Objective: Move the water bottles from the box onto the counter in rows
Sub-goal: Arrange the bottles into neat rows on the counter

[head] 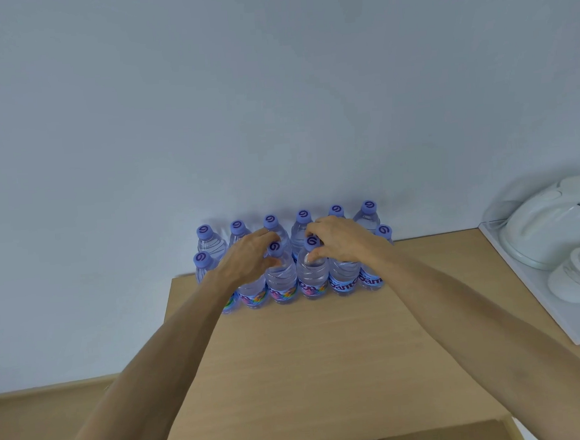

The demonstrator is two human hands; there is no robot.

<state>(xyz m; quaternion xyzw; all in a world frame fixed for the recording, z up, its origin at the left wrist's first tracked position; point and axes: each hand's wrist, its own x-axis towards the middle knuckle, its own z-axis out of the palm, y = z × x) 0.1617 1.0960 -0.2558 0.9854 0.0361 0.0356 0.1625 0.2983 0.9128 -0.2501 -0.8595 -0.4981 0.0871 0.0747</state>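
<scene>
clear water bottles [280,275] with purple caps, rainbow-patterned labels; tan wooden counter [325,354]; white tray [527,289]; pale wall [273,100].

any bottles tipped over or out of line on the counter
Nothing stands out. The bottles stand upright in two rows against the wall, caps on. The left hand and right hand each grip a front-row bottle near its neck. The counter shows no spill.

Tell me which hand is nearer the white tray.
Right. The right hand grips a front-row bottle, closer to the white tray on the right; the left hand is farther left.
</scene>
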